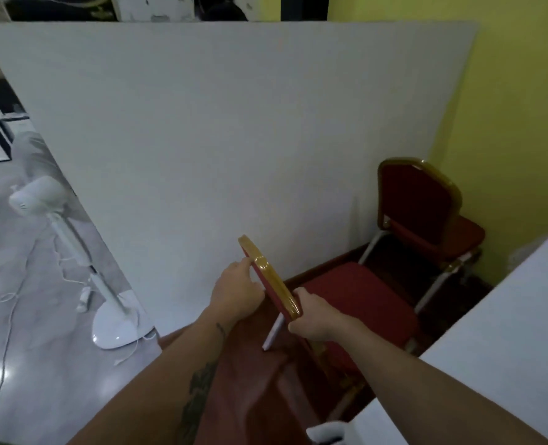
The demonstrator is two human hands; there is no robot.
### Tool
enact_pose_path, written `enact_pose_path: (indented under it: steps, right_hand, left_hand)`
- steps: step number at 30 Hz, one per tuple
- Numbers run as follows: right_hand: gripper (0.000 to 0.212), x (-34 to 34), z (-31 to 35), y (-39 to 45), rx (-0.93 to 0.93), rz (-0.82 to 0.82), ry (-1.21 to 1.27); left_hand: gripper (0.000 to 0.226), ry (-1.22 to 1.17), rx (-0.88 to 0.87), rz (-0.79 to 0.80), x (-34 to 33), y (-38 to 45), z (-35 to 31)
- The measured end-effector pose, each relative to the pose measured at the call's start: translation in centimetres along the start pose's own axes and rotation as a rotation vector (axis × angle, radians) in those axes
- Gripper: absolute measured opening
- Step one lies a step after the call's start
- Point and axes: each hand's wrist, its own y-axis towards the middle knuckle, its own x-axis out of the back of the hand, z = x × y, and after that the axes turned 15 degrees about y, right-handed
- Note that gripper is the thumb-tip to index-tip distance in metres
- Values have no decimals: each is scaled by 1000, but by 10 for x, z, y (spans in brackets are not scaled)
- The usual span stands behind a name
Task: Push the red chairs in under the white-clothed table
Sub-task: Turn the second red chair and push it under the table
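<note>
A red chair with a gold-trimmed backrest [271,274] stands just in front of me, its red seat [359,297] pointing right. My left hand [237,292] grips the left side of the backrest's top rail. My right hand [314,316] grips the rail's near end. The white-clothed table [202,139] fills the middle of the view, its cloth hanging to the floor beside the chair. A second red chair [423,213] stands farther right against the yellow wall, apart from my hands.
A white pedestal fan [73,252] with a loose cord stands on the shiny grey floor at left. Another white-clothed surface [507,332] juts in at lower right. The yellow wall [507,107] closes the right side. Red carpet lies under the chairs.
</note>
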Motion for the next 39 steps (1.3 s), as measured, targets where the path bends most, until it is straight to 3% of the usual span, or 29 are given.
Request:
enact_pose_path:
  steps: [4, 6, 10, 13, 23, 28, 39]
  right_hand:
    - [65, -7, 9, 33, -45, 23, -50]
    - [61, -5, 18, 49, -64, 9, -62]
    - [53, -6, 25, 62, -171, -32, -60]
    - [48, -6, 33, 69, -250, -113, -39]
    - [13, -11, 58, 77, -402, -193, 48]
    - [14, -9, 64, 76, -428, -226, 25]
    - [15, 27, 66, 77, -477, -193, 0]
  left_hand:
    - [72, 554, -384, 36, -12, 56, 18]
    - [65, 719, -547, 39, -16, 90, 23]
    - [29, 763, -750, 132, -23, 136, 11]
    - [22, 755, -882, 146, -22, 166, 7]
    - [23, 676, -1128, 194, -27, 205, 13]
    - [21, 650, -1183, 195, -25, 210, 9]
    - [16, 590, -1120, 188, -20, 215, -18]
